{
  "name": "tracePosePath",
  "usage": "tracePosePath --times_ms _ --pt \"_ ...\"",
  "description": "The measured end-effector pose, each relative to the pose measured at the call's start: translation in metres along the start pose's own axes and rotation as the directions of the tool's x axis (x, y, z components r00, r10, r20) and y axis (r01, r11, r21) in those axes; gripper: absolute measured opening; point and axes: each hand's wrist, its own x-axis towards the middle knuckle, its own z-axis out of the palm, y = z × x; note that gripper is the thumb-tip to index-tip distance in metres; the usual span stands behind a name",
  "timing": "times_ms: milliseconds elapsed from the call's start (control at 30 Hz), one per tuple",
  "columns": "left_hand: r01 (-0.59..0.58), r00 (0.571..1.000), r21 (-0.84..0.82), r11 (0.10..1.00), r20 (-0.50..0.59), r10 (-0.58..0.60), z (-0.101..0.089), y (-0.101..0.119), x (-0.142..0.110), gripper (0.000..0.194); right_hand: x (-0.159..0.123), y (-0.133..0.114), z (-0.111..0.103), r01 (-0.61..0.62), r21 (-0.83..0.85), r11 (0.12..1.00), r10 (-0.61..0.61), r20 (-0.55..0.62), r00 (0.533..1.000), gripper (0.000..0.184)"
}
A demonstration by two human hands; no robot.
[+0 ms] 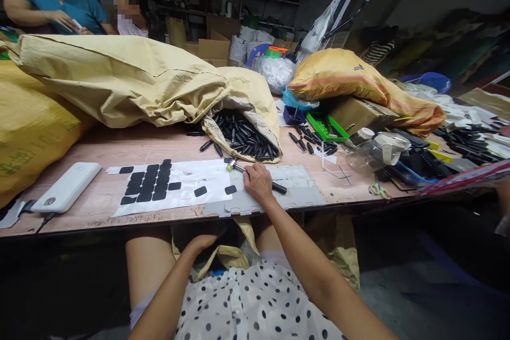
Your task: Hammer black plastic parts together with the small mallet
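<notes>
Lap bag: left hand at its mouth, fingers hidden — hold cannot be told. Grey board: right hand above, wrapped round the hammer. Apparent step: hammer handling — next move calls for a firm grip.

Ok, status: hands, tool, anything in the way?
Right hand gripping hammer over grey board. Left hand below table, grip unclear. Open sack of black parts just beyond, possibly crowding.

From right fingers: 12 o'clock blocked by open sack. 3 o'clock, low lane over bare tabletop to scissors. 9 o'clock, flat sheet passable.
</notes>
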Motion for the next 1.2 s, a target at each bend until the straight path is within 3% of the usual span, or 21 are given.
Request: tracePosePath --times_ms 100,200,333,433,500,567,600,633,667,700,733,800,833,867,933,1000,1100,1133,1200 --pt "0.075 0.983 0.103 0.992 0.161 -0.091 0.013 0.005 -0.009 0.060 0.000 0.000 0.000 -0.001 -0.004 1.000 0.001 0.008 1.000 0.022" --pt "0.013 0.937 0.298 0.954 0.330 -0.116 0.028 0.013 -0.016 0.039 0.000 -0.001 0.000 -0.005 -0.006 1.000 0.005 0.013 1.000 0.022" --pt "-0.118 0.940 0.447 0.887 0.338 -0.046 0.036 0.030 -0.024 0.025 0.000 -0.001 0.002 0.001 -0.006 1.000 -0.001 0.002 1.000 0.022" --pt "-0.171 0.957 0.517 0.839 0.288 0.018 0.019 0.063 -0.037 0.033 -0.001 -0.001 0.002 0.006 -0.007 1.000 -0.006 0.004 1.000 0.022" --pt "-0.244 0.943 0.474 0.846 0.318 0.094 -0.005 0.095 -0.046 0.039 -0.002 -0.001 0.001 0.006 -0.009 1.000 -0.006 0.009 1.000 0.022" --pt "-0.295 0.919 0.315 0.902 0.351 0.178 -0.040 0.129 -0.048 0.046 -0.002 -0.002 0.000 0.007 -0.010 1.000 -0.006 0.015 1.000 0.022" --pt "-0.295 0.939 0.264 0.918 0.259 0.227 -0.061 0.144 -0.045 0.047 -0.002 -0.002 0.000 0.006 -0.010 1.000 -0.006 0.017 1.000 0.021" --pt "-0.291 0.956 0.262 0.920 0.101 0.274 -0.082 0.156 -0.038 0.047 -0.002 -0.002 0.000 0.005 -0.010 1.000 -0.005 0.018 1.000 0.021" --pt "-0.269 0.946 0.293 0.917 -0.097 0.308 -0.103 0.165 -0.028 0.045 -0.002 -0.003 0.000 0.004 -0.009 1.000 -0.003 0.017 1.000 0.021" --pt "-0.210 0.893 0.329 0.921 -0.318 0.317 -0.122 0.170 -0.015 0.042 -0.002 -0.003 0.000 0.002 -0.008 1.000 -0.002 0.015 1.000 0.020" --pt "-0.126 0.796 0.356 0.926 -0.521 0.308 -0.140 0.171 0.000 0.038 -0.002 -0.003 0.001 0.001 -0.006 1.000 -0.001 0.013 1.000 0.020" --pt "0.059 0.595 0.352 0.934 -0.764 0.250 -0.168 0.165 0.033 0.030 -0.001 -0.003 0.002 0.003 0.000 1.000 -0.003 0.006 1.000 0.020" --pt "0.117 0.516 0.329 0.937 -0.826 0.226 -0.178 0.160 0.047 0.029 -0.001 -0.002 0.002 0.007 0.002 1.000 -0.007 0.003 1.000 0.020" --pt "0.154 0.465 0.307 0.939 -0.861 0.205 -0.185 0.154 0.060 0.027 -0.001 -0.002 0.003 0.010 0.004 1.000 -0.010 0.000 1.000 0.020" --pt "0.178 0.424 0.272 0.946 -0.888 0.176 -0.192 0.142 0.076 0.019 -0.001 -0.002 0.003 0.013 0.006 1.000 -0.013 -0.004 1.000 0.020" --pt "0.182 0.412 0.248 0.951 -0.898 0.155 -0.195 0.135 0.079 0.011 -0.001 -0.002 0.002 0.011 0.008 1.000 -0.011 -0.002 1.000 0.021" --pt "0.170 0.381 0.241 0.955 -0.910 0.162 -0.195 0.129 0.061 0.009 -0.001 -0.003 -0.001 0.005 0.010 1.000 -0.005 0.009 1.000 0.021" --pt "0.145 0.389 0.256 0.956 -0.903 0.183 -0.192 0.127 0.050 0.012 -0.001 -0.003 -0.002 0.002 0.012 1.000 -0.002 0.015 1.000 0.020" --pt "0.049 0.467 0.294 0.955 -0.851 0.238 -0.180 0.120 0.028 0.020 -0.001 -0.003 -0.004 -0.002 0.018 1.000 0.001 0.030 1.000 0.020"
